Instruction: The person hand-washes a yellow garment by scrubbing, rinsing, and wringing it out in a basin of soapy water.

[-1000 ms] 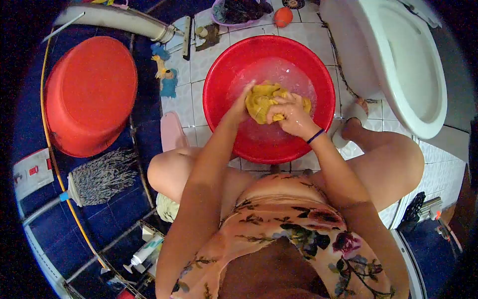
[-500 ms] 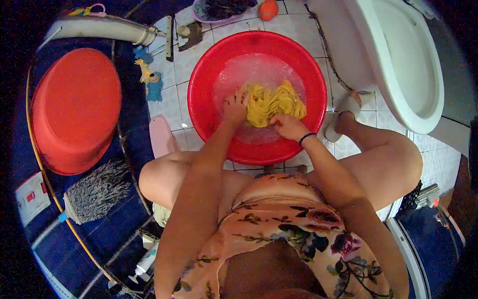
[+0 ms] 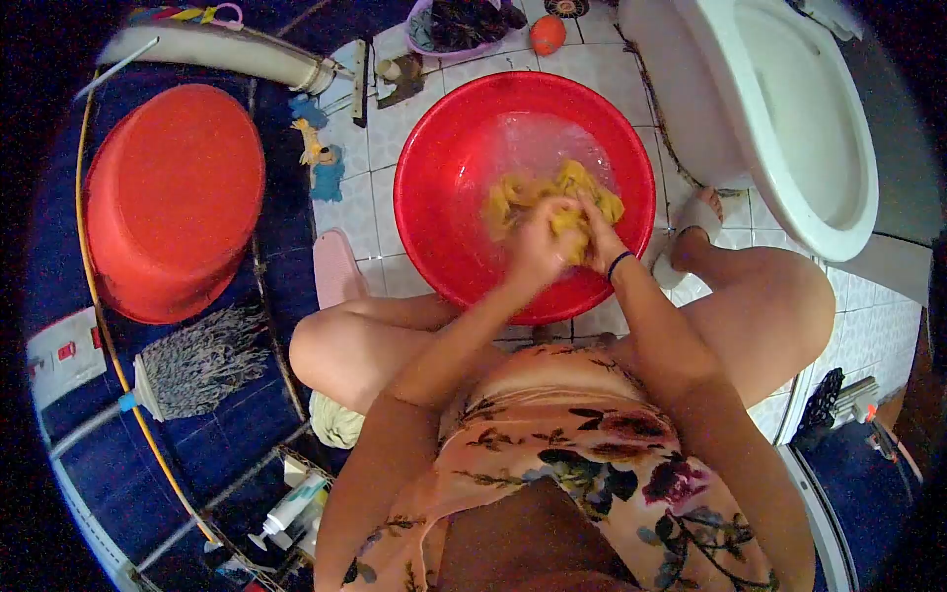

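A wet, crumpled yellow cloth lies in the water of a large red basin. My left hand is slightly blurred and closed round a bunched part of the cloth. Close against it, my right hand, with a dark band at the wrist, grips the same bunch from the other side. Part of the cloth is hidden between my hands, and the rest spreads beyond them in cloudy water.
An upturned red tub leans at the left, above a grey mop head. A white ceramic fixture stands at the right. Beyond the basin are an orange ball-like object and a purple basin with dark contents.
My left hand has moved right from the cloth's left edge to meet my right hand. The cloth is now gathered between both hands. The view has shifted slightly.
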{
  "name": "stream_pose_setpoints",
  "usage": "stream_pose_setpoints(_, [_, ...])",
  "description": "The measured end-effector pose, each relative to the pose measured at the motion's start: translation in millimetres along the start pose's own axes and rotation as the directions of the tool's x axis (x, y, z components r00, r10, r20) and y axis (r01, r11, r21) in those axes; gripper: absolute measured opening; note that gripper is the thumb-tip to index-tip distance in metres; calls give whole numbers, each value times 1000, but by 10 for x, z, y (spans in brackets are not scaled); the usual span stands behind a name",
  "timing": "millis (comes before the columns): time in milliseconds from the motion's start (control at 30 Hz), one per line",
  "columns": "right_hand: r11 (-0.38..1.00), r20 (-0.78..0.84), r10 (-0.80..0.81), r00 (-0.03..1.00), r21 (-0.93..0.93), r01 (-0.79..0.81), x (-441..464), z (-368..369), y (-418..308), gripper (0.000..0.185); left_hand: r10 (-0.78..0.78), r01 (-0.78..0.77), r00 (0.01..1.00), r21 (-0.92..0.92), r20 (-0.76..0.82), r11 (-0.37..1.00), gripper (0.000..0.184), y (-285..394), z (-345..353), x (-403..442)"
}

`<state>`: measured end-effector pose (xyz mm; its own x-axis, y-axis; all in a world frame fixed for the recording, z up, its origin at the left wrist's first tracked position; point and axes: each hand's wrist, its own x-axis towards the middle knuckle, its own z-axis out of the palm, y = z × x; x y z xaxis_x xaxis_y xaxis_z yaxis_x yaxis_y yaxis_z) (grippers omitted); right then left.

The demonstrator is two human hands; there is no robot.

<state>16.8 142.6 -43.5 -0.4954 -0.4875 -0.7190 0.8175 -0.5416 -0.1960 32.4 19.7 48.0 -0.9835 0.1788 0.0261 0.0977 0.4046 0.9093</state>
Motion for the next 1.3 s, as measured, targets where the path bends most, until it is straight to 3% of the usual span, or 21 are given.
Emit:
stream_pose_setpoints(33, [993, 180, -24, 983, 116, 3, 93, -103, 13, 51, -36, 41, 998, -101, 53, 994, 28, 146, 107, -108])
stream_pose_setpoints(67, [971, 206, -238, 949, 87, 225, 72, -42, 17, 43, -33, 36, 998, -52, 62, 998, 29, 303, 166, -130])
stream_pose_setpoints(133, [948, 204, -308, 929, 148, 281, 162, -100, 78, 40, -30, 26, 996, 45, 83, 999, 32, 539, 223, -141])
stream_pose_setpoints(267, [881, 182, -440, 879, 275, 384, 426, -292, 246, 33, -53, 61, 998, 258, -41, 964, 28, 112, 139, 109])
stream_pose_setpoints(367, [897, 46, -420, 906, 173, 407, -287, 486, 41, 29, 46, -10, 996, 418, -75, 908, 29, -90, -16, 216])
stream_pose_setpoints(400, [877, -54, -453, 890, 154, 455, -392, 621, -28, 32, -15, 39, 998, 418, -60, 908, 30, -54, -113, 252])
stream_pose_setpoints(467, [810, -45, -575, 817, 110, 576, -381, 601, -100, 33, -139, 136, 990, 406, -22, 904, 31, 46, -304, 335])
stream_pose_setpoints(533, [769, -80, -625, 777, 112, 630, -473, 593, -167, 33, 237, -144, 966, 542, -106, 828, 26, -902, -311, 511])
stream_pose_setpoints(567, [770, -154, -636, 756, -63, 635, -457, 521, -198, 32, 418, -260, 899, 612, -128, 747, 24, -1257, -331, 581])
stream_pose_setpoints(600, [757, -219, -653, 725, -236, 610, -415, 415, -254, 30, 136, -25, 964, 430, -229, 902, 24, -1293, -401, 622])
stream_pose_setpoints(633, [728, -276, -675, 684, -400, 556, -369, 340, -281, 28, -168, 229, 950, 217, -265, 949, 25, -1308, -471, 664])
stream_pose_setpoints(667, [582, -250, -793, 555, -579, 571, -307, 287, -264, 25, -460, 472, 857, -2, -231, 882, 27, -1324, -529, 701])
stream_pose_setpoints(767, [255, -101, -932, 349, -864, 434, 164, -209, -179, 27, -506, 498, 860, -113, -57, 860, 30, -1304, -662, 695])
stream_pose_setpoints(833, [290, -27, -858, 513, -851, 438, 245, -217, -72, 25, -211, 209, 978, 145, -8, 967, 31, -1844, -578, 716])
stream_pose_setpoints(867, [306, 10, -809, 588, -846, 436, 256, -200, -16, 24, -128, 107, 991, 308, 49, 945, 32, -1889, -519, 697])
stream_pose_setpoints(900, [285, 70, -758, 649, -859, 425, 242, -163, 49, 23, -44, -8, 994, 455, 104, 891, 33, -1929, -460, 678])
stream_pose_setpoints(967, [239, 178, -631, 755, -881, 408, 180, -53, 185, 19, -47, -145, 974, 767, 223, 625, 37, -1552, -364, 529])
stream_pose_setpoints(1100, [152, 169, -413, 895, -956, 251, -63, 197, 201, 16, -180, -74, 963, 837, 202, 543, 47, -2204, -272, 448])
stream_pose_setpoints(1167, [136, 167, -403, 900, -961, 240, -54, 220, 203, 18, -393, 105, 908, 832, 143, 545, 52, -1804, -420, 593])
stream_pose_setpoints(1267, [382, 11, -371, 928, -909, 163, 33, 156, 158, 28, -268, 102, 957, 734, 112, 672, 51, -1500, -580, 644])
stream_pose_setpoints(1300, [576, -99, -318, 943, -810, 110, -33, 216, 116, 34, -264, 158, 960, 600, 93, 784, 50, -1386, -586, 646])
